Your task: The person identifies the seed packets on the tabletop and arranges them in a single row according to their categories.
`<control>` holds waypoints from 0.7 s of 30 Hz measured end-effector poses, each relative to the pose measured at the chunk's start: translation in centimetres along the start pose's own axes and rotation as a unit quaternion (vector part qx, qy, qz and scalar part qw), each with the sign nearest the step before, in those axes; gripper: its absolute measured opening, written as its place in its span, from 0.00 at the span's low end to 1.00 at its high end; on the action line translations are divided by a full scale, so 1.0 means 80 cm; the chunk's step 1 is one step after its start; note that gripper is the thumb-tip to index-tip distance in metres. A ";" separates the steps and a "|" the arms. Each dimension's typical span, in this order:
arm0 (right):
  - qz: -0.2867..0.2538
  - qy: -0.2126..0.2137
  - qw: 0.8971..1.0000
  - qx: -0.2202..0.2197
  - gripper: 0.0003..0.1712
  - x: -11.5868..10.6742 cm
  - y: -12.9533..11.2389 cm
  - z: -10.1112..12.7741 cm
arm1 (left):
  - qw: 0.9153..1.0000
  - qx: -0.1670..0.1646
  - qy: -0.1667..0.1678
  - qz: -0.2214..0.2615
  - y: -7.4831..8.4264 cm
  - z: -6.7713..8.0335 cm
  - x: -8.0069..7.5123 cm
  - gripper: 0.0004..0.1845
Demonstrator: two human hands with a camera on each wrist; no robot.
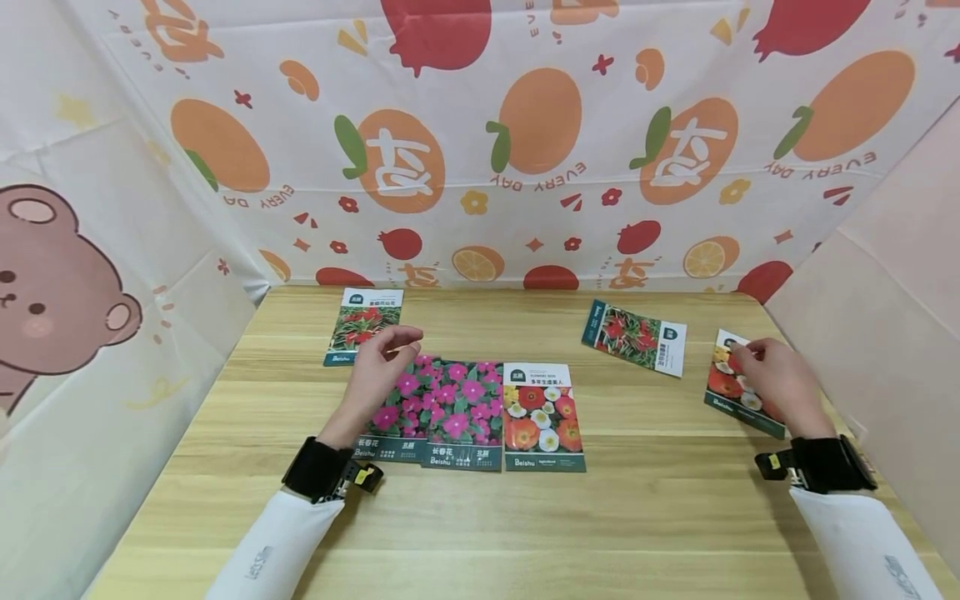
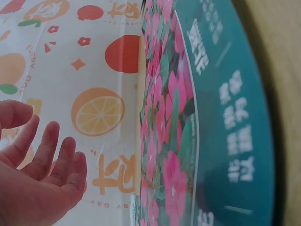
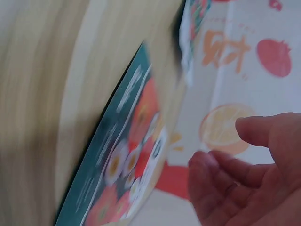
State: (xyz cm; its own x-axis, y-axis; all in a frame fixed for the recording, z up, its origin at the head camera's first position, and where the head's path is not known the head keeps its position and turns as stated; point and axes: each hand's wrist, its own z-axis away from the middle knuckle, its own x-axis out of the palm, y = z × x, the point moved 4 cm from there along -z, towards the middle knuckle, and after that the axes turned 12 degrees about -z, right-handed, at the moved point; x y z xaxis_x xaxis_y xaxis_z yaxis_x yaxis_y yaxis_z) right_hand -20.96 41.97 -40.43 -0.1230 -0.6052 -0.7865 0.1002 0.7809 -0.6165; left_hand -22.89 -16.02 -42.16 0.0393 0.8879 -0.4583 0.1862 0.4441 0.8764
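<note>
My left hand, fingers loosely bent and empty, hovers over the upper left corner of a pink-flower seed packet. The left wrist view shows that hand apart from the packet. Over at the right, my right hand is above a poppy seed packet that lies tilted and partly covered by it. In the right wrist view the thumb and fingers of this hand are apart, with a gap to the packet; nothing is held.
A second pink-flower packet and another poppy packet continue the row. One red-flower packet lies at the back left, another slants at the back right. A fruit-print cloth hangs behind the wooden table.
</note>
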 end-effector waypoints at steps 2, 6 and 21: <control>0.015 0.005 1.000 0.006 0.33 -0.003 0.010 -0.003 | 1.000 0.000 -0.001 -0.002 0.001 0.000 -0.001 0.16; 0.044 0.009 0.998 0.033 0.35 -0.006 0.024 -0.008 | 1.000 0.002 0.003 -0.009 0.002 0.000 -0.001 0.15; 0.136 -0.045 0.980 0.140 0.47 0.002 0.055 -0.016 | 1.000 -0.023 0.011 -0.007 0.004 0.000 -0.006 0.16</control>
State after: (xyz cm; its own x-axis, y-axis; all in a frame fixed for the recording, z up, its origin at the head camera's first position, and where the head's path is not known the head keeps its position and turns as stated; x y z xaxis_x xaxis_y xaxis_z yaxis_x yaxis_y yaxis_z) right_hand -21.77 45.53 -43.23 0.0316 -0.4006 -0.9157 0.3853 0.8502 -0.3587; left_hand -22.84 -16.31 -41.67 0.0148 0.8837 -0.4678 0.1418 0.4612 0.8759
